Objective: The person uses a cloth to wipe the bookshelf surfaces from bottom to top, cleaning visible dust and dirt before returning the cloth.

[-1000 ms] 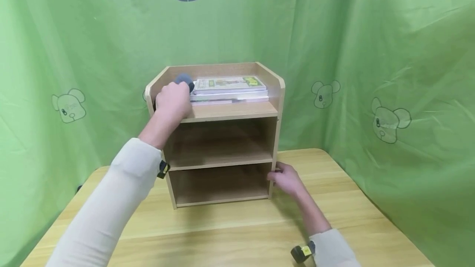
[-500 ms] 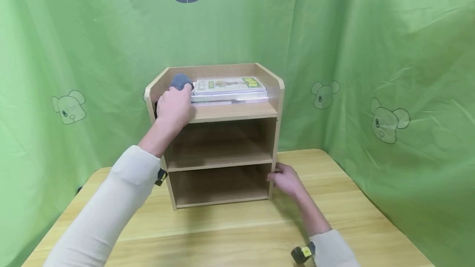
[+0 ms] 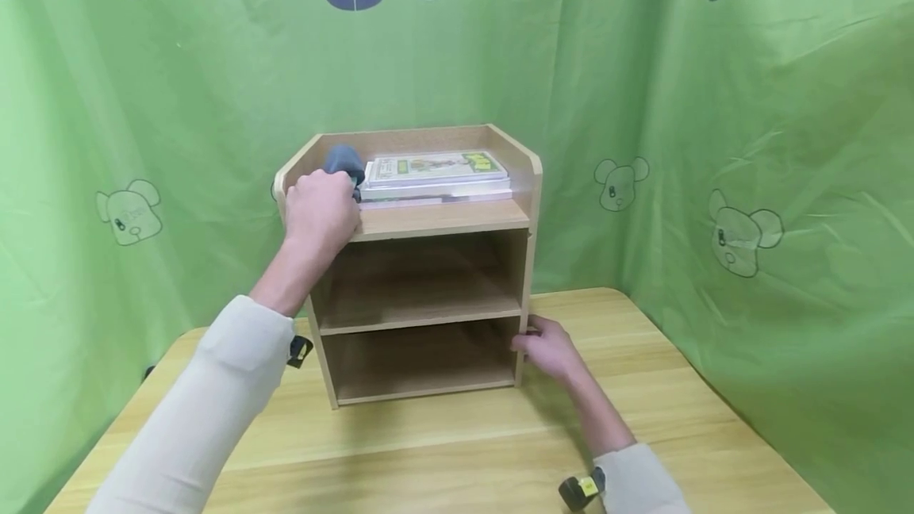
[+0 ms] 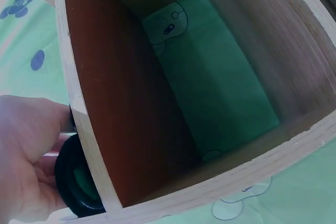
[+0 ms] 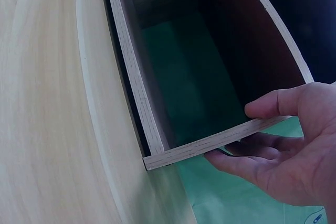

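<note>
A wooden three-tier shelf (image 3: 421,320) stands on the table. On its top tier, at the left end, my left hand (image 3: 321,209) holds a dark object with a rounded blue-grey part (image 3: 344,160). The left wrist view shows a black ring-shaped part (image 4: 79,179) of it under my curled fingers, against the top board's front edge; I cannot tell its kind. A stack of books (image 3: 435,177) lies just right of it. Low on the shelf's right side panel (image 5: 220,139), my right hand (image 3: 550,349) pinches the edge, thumb inside and fingers outside.
The pale wooden table (image 3: 428,458) extends in front of the shelf and to both sides. A green curtain (image 3: 457,46) with cartoon prints hangs close behind and on both sides. Raised walls edge the top tier at the back and sides.
My left hand has come slightly down and toward me with the dark object, showing more of its blue-grey part. The right hand keeps its grip on the side panel.
</note>
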Available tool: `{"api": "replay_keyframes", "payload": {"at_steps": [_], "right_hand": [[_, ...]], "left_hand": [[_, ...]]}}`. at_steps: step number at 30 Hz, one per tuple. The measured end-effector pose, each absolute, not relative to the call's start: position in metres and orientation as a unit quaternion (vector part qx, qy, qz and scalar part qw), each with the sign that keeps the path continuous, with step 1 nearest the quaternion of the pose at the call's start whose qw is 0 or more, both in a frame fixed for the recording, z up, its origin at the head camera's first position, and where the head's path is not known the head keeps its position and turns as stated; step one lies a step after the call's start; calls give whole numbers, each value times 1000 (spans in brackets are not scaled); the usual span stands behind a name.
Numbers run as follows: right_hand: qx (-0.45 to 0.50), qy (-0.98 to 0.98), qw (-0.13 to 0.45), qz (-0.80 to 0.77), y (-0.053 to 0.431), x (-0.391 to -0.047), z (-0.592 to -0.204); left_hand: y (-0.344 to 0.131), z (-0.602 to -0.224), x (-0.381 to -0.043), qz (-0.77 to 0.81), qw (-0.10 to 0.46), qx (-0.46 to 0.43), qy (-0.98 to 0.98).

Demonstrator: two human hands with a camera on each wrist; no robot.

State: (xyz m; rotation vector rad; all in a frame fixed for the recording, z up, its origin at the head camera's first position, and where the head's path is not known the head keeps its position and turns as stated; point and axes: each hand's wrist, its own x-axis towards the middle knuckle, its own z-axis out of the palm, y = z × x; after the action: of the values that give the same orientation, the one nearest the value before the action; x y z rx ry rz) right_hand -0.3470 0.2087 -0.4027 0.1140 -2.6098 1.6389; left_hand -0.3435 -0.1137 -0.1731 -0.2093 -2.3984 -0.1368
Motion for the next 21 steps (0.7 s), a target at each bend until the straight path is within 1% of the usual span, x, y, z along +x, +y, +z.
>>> {"api": "replay_keyframes", "payload": {"at_steps": [3, 7, 15, 21], "right_hand": [[36, -849, 28, 526, 209, -347, -403], [37, -853, 29, 520, 209, -347, -402], [32, -854, 26, 519, 210, -347, -402], [37, -852, 25, 521, 208, -348, -402]], "left_hand": [[-113, -172, -341, -45, 354, -77, -931], [-112, -168, -345, -63, 326, -65, -941], [-114, -165, -380, -114, 293, -34, -949], [-119, -162, -402, -153, 289, -19, -945]]}}
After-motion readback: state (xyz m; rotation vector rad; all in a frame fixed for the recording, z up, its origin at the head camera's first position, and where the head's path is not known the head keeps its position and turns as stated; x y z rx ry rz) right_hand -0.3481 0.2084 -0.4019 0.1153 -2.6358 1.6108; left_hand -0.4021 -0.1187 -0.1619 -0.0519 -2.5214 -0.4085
